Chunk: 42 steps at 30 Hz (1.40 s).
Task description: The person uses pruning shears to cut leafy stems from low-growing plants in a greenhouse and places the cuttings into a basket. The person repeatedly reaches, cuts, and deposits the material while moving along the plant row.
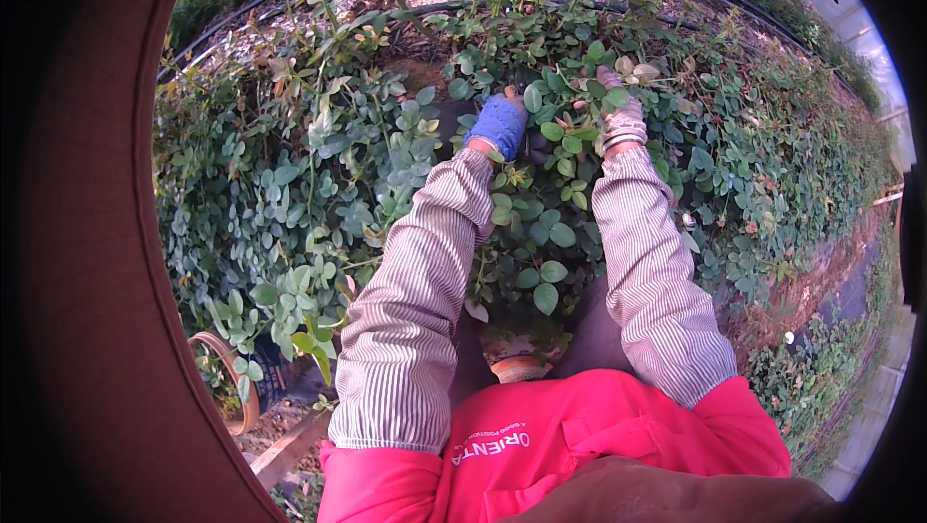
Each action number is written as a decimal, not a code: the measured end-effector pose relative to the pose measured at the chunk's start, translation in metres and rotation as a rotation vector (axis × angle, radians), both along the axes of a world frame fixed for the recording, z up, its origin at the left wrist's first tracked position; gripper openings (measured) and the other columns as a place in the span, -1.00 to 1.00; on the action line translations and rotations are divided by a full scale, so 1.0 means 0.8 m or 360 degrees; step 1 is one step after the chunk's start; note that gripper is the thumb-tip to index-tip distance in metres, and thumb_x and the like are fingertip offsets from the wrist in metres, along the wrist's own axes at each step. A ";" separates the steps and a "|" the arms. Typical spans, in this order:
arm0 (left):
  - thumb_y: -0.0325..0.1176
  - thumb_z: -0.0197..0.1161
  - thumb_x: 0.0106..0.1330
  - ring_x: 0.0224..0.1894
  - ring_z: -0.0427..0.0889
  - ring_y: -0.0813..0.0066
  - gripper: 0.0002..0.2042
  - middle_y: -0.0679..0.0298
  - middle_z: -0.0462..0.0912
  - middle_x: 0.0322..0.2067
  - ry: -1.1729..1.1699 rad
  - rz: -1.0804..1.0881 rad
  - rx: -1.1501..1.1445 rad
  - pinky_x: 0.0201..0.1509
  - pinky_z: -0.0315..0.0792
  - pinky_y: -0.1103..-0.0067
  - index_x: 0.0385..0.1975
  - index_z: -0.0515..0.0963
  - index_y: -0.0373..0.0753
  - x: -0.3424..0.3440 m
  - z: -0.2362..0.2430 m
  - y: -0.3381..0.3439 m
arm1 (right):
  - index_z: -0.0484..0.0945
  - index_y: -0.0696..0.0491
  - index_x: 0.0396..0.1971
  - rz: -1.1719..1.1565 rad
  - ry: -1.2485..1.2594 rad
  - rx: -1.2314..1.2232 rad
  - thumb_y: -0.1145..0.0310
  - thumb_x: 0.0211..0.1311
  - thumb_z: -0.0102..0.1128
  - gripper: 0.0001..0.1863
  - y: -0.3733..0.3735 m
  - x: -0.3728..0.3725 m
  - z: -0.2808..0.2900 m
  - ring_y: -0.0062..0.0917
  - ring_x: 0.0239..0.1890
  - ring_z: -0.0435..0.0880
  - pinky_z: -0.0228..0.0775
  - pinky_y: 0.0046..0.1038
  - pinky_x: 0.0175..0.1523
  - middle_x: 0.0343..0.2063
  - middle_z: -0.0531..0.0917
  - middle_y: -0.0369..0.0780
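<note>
Leafy stems partly cover your blue-gloved left hand and pale-gloved right hand; can't tell how far either closes, or on what. Stems between them trail toward you, long axes obscured.

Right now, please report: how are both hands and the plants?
Blue-gloved left hand in dense green foliage. Pale-gloved right hand also there. Leaves partly over the right; both grips unclear.
</note>
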<state>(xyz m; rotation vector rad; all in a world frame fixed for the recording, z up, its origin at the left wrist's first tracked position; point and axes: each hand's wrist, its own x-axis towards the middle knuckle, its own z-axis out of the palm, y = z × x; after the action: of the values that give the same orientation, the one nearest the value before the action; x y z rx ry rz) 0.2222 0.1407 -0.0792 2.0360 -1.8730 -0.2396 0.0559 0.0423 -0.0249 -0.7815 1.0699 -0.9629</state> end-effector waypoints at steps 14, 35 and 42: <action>-0.16 -0.15 0.51 -0.19 0.66 -0.07 -0.57 -0.08 0.56 -0.04 0.3299 0.0036 0.0837 -0.05 0.53 -0.17 0.17 0.35 -0.36 0.021 0.057 0.072 | 0.62 0.04 -0.09 -0.0558 -0.0347 -0.0290 0.01 0.31 0.20 -0.59 0.007 -0.156 0.072 -0.44 -0.45 0.67 0.55 -0.39 -0.40 -0.25 0.72 -0.21; -0.09 -0.12 0.41 0.05 0.55 -0.19 -0.55 -0.25 0.59 -0.05 0.0183 0.0357 0.0666 0.16 0.40 0.14 0.14 0.40 -0.26 -0.056 0.050 0.043 | 0.61 0.05 -0.02 -0.0632 -0.0726 -0.0215 0.16 0.23 0.33 -0.61 -0.014 -0.230 0.053 -0.49 -0.30 0.70 0.57 -0.40 -0.26 -0.19 0.72 -0.22; -0.05 0.06 0.40 -0.16 0.68 -0.04 -0.50 -0.09 0.67 -0.20 0.0258 0.0127 0.0793 -0.03 0.50 0.25 0.26 0.34 -0.15 -0.124 0.215 0.132 | 0.61 0.05 -0.01 -0.0648 -0.0842 -0.0240 0.16 0.23 0.33 -0.60 -0.010 -0.237 0.058 -0.49 -0.30 0.69 0.57 -0.41 -0.25 -0.19 0.72 -0.22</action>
<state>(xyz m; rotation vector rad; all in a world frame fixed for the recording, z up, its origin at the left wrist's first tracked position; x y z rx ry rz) 0.1229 0.2461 0.0926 2.3084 -1.7510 -0.8985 -0.1340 0.0341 0.0216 -0.3906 0.7028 -1.5108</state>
